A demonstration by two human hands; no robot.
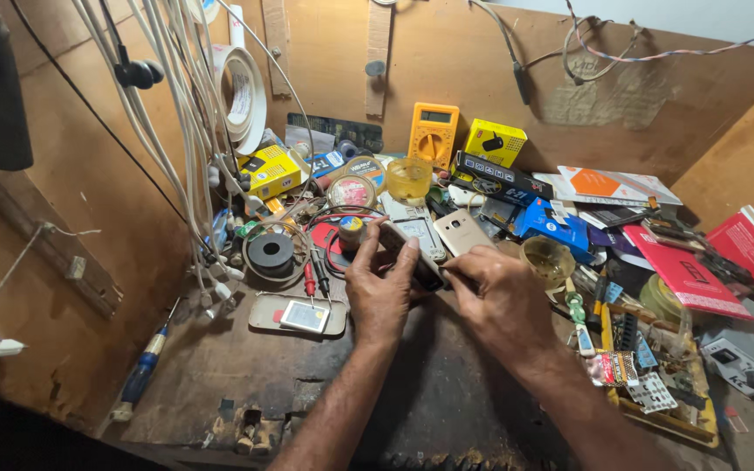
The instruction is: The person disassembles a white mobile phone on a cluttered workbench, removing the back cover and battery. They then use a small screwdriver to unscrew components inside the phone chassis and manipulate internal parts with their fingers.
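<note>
Evidently light, rigid and fragile, the opened phone (412, 244) sits clamped between the left hand (381, 292) fingers (405, 258) by its edges, while the right hand (503, 301) fingers pinch together just beside its lower end.

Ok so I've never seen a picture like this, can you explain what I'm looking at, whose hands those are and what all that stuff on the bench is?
This is one picture from a camera worn on a person's head, looking down at their own two bare hands over a cluttered wooden workbench. There is no machine here. The left hand and right hand together hold a small phone with its back off, fingers curled around its edges. Beside it lies a gold phone. Further back stand a yellow multimeter, some yellow boxes and a tape roll. White cables hang at the left, a blue screwdriver leans there, and a tray of small parts sits at the right.
</note>
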